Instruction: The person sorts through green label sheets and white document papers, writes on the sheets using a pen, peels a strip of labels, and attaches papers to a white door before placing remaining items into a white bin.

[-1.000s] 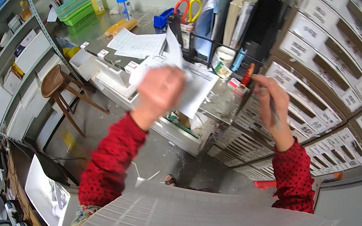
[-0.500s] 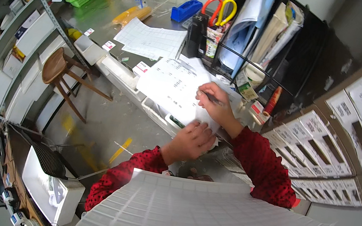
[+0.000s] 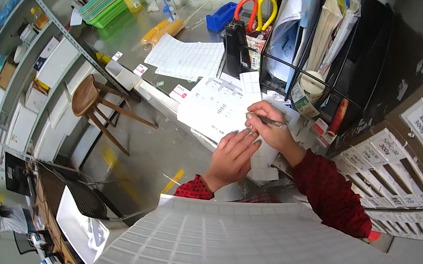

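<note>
Right hand (image 3: 273, 128): pinched round pen (image 3: 272, 122), likely for fine control | left hand (image 3: 232, 155): flattened, gripping nothing, fingers on near side of printed sheet (image 3: 207, 106), probably to stop it sliding | printed sheet: at front of bench (image 3: 195, 24), seemingly for easy reach

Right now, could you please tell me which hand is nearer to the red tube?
Right. The right hand, holding a pen, is left of the red tube; the left hand is farther left and lower in view.

Matt paper sheet (image 3: 207, 108); smooth wooden stool (image 3: 84, 95); glossy blue plastic holder (image 3: 221, 18)
</note>
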The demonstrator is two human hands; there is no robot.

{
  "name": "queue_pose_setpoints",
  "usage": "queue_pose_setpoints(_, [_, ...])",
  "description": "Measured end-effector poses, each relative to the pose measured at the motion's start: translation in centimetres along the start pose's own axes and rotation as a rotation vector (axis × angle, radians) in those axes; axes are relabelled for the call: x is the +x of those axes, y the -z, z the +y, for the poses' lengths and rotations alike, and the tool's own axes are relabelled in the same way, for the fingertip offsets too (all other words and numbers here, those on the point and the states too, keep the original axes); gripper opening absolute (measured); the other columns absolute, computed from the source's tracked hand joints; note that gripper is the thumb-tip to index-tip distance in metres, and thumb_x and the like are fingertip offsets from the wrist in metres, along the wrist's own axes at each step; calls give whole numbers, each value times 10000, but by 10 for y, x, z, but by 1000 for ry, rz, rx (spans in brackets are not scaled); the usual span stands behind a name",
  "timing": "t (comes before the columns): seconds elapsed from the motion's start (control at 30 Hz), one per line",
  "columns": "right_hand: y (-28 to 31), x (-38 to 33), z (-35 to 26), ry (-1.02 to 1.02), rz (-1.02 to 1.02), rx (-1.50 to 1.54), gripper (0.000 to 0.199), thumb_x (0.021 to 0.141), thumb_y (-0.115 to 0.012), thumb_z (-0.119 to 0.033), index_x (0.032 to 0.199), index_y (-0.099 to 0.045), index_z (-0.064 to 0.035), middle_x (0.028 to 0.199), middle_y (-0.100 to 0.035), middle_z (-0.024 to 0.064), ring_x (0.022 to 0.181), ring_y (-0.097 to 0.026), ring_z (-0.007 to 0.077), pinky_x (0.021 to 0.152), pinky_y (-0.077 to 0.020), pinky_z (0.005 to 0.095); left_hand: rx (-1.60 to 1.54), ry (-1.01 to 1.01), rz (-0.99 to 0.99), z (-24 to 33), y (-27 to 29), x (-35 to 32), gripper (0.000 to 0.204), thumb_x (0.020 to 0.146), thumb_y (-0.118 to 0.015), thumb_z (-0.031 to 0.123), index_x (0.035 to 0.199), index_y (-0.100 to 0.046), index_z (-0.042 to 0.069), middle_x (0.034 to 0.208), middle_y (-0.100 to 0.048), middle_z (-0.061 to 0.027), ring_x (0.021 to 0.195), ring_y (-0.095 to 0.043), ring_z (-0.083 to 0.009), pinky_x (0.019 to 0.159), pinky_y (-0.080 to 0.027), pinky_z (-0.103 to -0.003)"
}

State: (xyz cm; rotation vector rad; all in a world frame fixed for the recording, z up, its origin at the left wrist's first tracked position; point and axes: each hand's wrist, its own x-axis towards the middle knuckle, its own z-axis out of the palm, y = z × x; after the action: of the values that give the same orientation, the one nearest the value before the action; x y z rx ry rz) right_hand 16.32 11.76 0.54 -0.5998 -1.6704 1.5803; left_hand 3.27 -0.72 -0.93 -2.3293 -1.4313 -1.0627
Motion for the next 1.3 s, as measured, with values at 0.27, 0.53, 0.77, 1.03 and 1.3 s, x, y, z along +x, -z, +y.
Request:
queue_pose_setpoints(0.27, [1,-4,-15,8,93,-15,178,919,-643,-163,954,-606,7,771,-617,24,679,-565,79,594,-454,236,-73,-43,9,-2,-11,-7,474,666,-573,-65,1107,-646,95,1214,-604,-84,1169,-552,-295,955,-431,-469])
queue_pose_setpoints(0.53, [2,0,4,122,76,-122,156,893,-672,-135,910,-666,20,808,-657,17,738,-597,81,666,-487,243,-194,-10,-27,-5,1,2,455,641,-588,-21,1089,-630,40,1233,-587,-115,1165,-549,-323,947,-454,-464])
queue_pose_setpoints(0.77, [14,-2,0,-34,108,-129,102,824,-677,-86,891,-647,-16,849,-668,22,800,-606,81,721,-479,237,-191,-10,-33,-18,-5,-5,461,601,-583,-57,1051,-635,29,1207,-597,-105,1153,-558,-314,946,-466,-450])
queue_pose_setpoints(1.03, [9,-1,-7,-14,176,-342,89,826,-681,-84,845,-623,-20,756,-615,-8,712,-538,53,640,-442,224,-143,41,-20,-20,2,-1,429,627,-633,32,1056,-624,20,1225,-563,-134,1169,-509,-345,963,-422,-455])
queue_pose_setpoints(1.3, [6,-1,2,70,143,-410,96,840,-665,-60,814,-585,-13,715,-565,-15,693,-498,41,615,-430,231,-197,116,-63,-26,1,3,481,583,-637,48,1064,-636,29,1216,-567,-155,1168,-516,-332,992,-415,-440])
